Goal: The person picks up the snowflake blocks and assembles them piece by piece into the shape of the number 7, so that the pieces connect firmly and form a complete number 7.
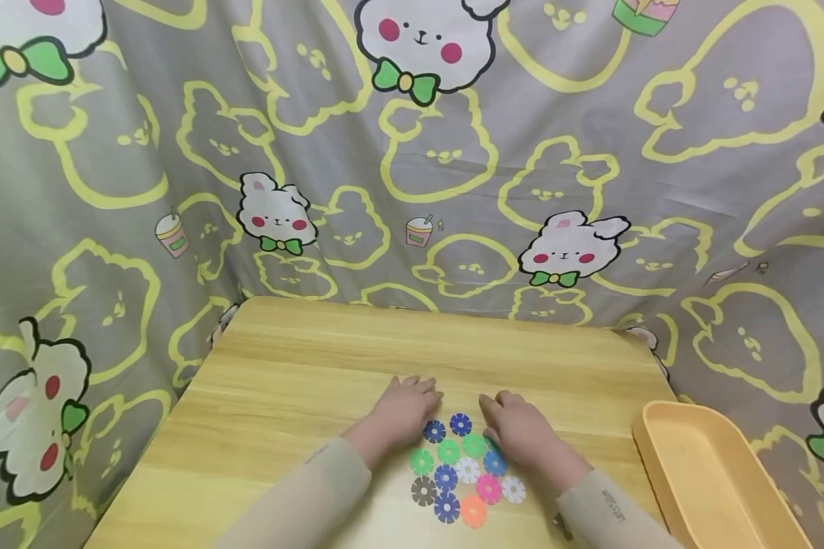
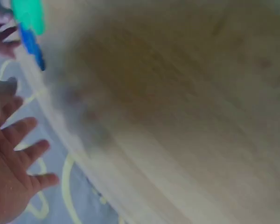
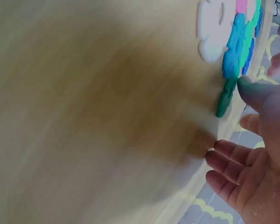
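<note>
Several slotted plastic snowflake discs lie flat in a cluster on the wooden table. My left hand (image 1: 405,412) is beside the cluster's far left, nearest a dark blue disc (image 1: 435,431); in the left wrist view its fingers are spread with nothing in them. At the cluster's right side is my right hand (image 1: 522,431). In the right wrist view its thumb (image 3: 256,92) touches the edge of a dark green disc (image 3: 227,97), and its other fingers are loosely bent, with their tips at the tabletop. A lighter blue disc (image 1: 494,462) lies beside that hand.
Green, white, pink, orange and dark grey discs, such as the orange disc (image 1: 473,511), fill the cluster's middle and near side. An orange-yellow plastic tray (image 1: 659,457) stands at the right of the table (image 1: 302,358). A patterned curtain (image 1: 446,267) hangs around the table.
</note>
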A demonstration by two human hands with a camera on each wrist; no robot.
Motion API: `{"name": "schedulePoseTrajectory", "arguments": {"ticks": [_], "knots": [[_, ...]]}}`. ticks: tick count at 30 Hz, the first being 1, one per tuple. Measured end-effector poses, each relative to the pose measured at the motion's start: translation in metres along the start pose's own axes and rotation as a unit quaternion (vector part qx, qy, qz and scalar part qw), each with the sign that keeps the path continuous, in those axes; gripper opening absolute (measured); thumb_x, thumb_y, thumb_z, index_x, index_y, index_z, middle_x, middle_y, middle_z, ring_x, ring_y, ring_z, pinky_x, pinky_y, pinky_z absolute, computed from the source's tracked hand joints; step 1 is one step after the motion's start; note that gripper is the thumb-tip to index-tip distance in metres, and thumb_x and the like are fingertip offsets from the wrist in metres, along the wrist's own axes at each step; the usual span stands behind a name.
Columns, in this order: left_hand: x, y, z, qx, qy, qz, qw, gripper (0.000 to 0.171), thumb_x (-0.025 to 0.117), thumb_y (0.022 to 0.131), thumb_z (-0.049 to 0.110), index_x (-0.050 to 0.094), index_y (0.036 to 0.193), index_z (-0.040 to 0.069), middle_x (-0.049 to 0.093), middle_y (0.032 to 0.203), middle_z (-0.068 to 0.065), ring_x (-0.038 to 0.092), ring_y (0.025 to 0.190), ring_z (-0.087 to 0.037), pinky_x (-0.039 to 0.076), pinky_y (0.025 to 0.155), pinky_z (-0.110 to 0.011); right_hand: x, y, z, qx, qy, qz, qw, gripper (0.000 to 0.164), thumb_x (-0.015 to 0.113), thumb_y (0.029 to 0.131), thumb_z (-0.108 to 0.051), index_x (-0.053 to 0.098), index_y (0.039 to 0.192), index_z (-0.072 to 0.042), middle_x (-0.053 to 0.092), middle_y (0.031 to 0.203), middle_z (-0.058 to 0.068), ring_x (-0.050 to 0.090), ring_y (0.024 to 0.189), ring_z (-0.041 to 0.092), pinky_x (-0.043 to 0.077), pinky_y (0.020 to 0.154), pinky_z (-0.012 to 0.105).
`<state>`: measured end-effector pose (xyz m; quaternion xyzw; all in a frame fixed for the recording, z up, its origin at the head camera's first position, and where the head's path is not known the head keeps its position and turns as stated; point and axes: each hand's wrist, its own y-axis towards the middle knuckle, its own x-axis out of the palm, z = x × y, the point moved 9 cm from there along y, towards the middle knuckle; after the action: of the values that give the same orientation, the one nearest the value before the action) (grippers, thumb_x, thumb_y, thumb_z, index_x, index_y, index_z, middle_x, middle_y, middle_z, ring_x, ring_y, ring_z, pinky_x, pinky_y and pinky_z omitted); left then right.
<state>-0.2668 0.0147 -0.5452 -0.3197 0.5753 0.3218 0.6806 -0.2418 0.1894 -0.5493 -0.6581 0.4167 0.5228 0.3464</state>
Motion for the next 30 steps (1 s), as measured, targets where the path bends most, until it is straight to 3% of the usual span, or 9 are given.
{"name": "schedulePoseTrajectory", "arguments": {"ticks": [3, 7, 11, 15, 22, 30], "knots": [[0.012, 0.011, 0.01, 0.01, -0.006, -0.031, 0.9994, 0.041, 0.051, 0.111, 0.034, 0.059, 0.152, 0.028, 0.045, 0.165, -0.001, 0.043, 0.149, -0.032, 0.035, 0.119, -0.06, 0.006, 0.001, 0.002, 0.012, 0.004, -0.003, 1.0, 0.05, 0.074, 0.1, -0.026, 0.064, 0.145, -0.006, 0.059, 0.112, 0.011, 0.057, 0.096, 0.024, 0.055, 0.086, 0.047], [0.02, 0.017, 0.015, 0.01, 0.025, -0.038, 0.9989, 0.032, 0.058, 0.109, 0.034, 0.07, 0.139, 0.031, 0.056, 0.155, 0.001, 0.054, 0.139, -0.028, 0.044, 0.114, -0.054, 0.005, 0.003, -0.005, -0.005, 0.011, 0.013, 1.0, 0.033, 0.076, 0.099, -0.024, 0.074, 0.127, -0.007, 0.055, 0.098, 0.005, 0.052, 0.084, 0.018, 0.054, 0.076, 0.043], [0.016, 0.017, 0.016, 0.012, 0.045, -0.02, 0.9987, 0.017, 0.069, 0.102, 0.029, 0.079, 0.115, 0.028, 0.068, 0.125, 0.003, 0.063, 0.108, -0.021, 0.055, 0.095, -0.042, 0.002, 0.004, -0.012, -0.014, 0.001, 0.014, 1.0, 0.026, 0.076, 0.098, -0.022, 0.076, 0.119, -0.006, 0.054, 0.094, 0.004, 0.052, 0.082, 0.018, 0.055, 0.074, 0.043], [0.014, 0.015, 0.018, 0.015, 0.046, -0.019, 0.9987, 0.01, 0.071, 0.1, 0.027, 0.08, 0.103, 0.024, 0.063, 0.099, 0.005, 0.057, 0.083, -0.013, 0.053, 0.077, -0.032, 0.001, 0.0, -0.015, 0.002, 0.008, -0.002, 1.0, 0.03, 0.078, 0.096, -0.016, 0.076, 0.122, -0.003, 0.055, 0.094, 0.005, 0.055, 0.083, 0.019, 0.057, 0.078, 0.043], [0.013, 0.009, 0.019, 0.003, 0.009, -0.026, 0.9996, 0.007, 0.072, 0.098, 0.023, 0.079, 0.099, 0.021, 0.059, 0.089, 0.006, 0.056, 0.076, -0.011, 0.054, 0.074, -0.029, -0.002, -0.004, -0.014, 0.012, 0.028, 0.007, 1.0, 0.025, 0.079, 0.093, -0.013, 0.076, 0.116, -0.001, 0.06, 0.094, 0.005, 0.062, 0.085, 0.023, 0.059, 0.082, 0.046], [0.009, 0.004, 0.019, -0.01, -0.022, -0.035, 0.9991, 0.003, 0.076, 0.096, 0.021, 0.078, 0.095, 0.019, 0.057, 0.084, 0.007, 0.054, 0.073, -0.009, 0.053, 0.072, -0.028, -0.001, -0.011, -0.01, 0.017, 0.023, 0.01, 1.0, 0.029, 0.083, 0.089, -0.015, 0.076, 0.114, -0.001, 0.06, 0.093, 0.004, 0.059, 0.082, 0.019, 0.059, 0.08, 0.044]]}}
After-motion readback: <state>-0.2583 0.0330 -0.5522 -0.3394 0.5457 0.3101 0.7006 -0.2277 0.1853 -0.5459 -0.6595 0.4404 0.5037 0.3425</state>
